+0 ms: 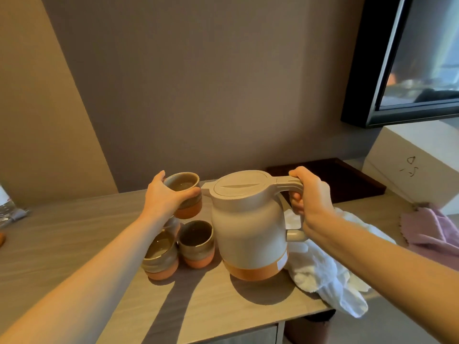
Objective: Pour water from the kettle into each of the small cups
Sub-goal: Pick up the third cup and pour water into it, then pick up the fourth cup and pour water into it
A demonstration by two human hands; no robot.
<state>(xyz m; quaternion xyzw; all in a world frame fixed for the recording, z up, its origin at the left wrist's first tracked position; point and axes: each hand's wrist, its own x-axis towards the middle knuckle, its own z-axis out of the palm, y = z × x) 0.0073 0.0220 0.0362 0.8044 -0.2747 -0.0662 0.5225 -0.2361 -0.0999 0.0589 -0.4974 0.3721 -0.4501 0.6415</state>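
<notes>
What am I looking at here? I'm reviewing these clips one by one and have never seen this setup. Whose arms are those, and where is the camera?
There is no machine: a person wears one wide-angle camera on the head, looking forward and down, so the two bare arms reaching in are their own. The left hand holds a small cup lifted off the table, next to the spout of the kettle. The right hand grips the kettle's handle; the kettle is upright and its lid looks closed. Two more small cups stand on the table below the lifted one, and part of another thing shows behind the left wrist. A white cloth lies beside the kettle, a pink cloth further right, and a dark tray behind.
</notes>
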